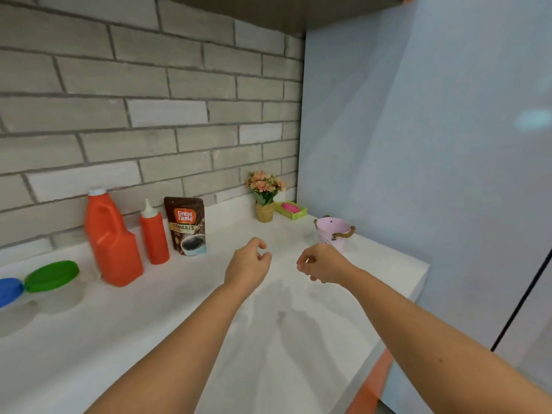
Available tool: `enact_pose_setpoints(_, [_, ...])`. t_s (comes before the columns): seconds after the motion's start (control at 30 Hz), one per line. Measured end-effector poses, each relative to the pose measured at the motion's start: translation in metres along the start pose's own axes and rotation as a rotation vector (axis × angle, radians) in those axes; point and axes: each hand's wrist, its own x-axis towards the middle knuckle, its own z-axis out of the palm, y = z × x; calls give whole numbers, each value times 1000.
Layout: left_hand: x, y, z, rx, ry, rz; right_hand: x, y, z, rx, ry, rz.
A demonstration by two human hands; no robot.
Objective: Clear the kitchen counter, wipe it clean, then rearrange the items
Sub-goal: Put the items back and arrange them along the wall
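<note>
Both my hands hover over the middle of the white counter (185, 309), holding nothing. My left hand (248, 262) has loosely curled fingers. My right hand (324, 264) is curled the same way, just in front of a small pink bucket (331, 231). Along the brick wall stand an orange jug (112, 240), an orange squeeze bottle (153, 234) and a brown coffee granules pouch (186, 225). A small pot of flowers (264, 195) and a green tray with a pink item (291, 209) sit in the far corner.
Two clear containers, one with a green lid (52, 276) and one with a blue lid (10, 289), sit at the left. A pale blue panel (418, 174) walls off the right side. The counter's right edge (415, 294) drops beside it.
</note>
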Motion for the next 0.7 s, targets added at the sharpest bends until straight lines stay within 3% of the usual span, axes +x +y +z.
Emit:
enact_pose_setpoints(0.2, [42,19,48,-83,-101,-15,31,37,-39,-23,231,29])
enact_pose_setpoints(0.43, [84,46,97,-194,-131,-122,94,88,-80,41,335,58])
enact_pose_setpoints(0.7, [126,85,153,-307,-148,-408,173,143,-105,51,248,26])
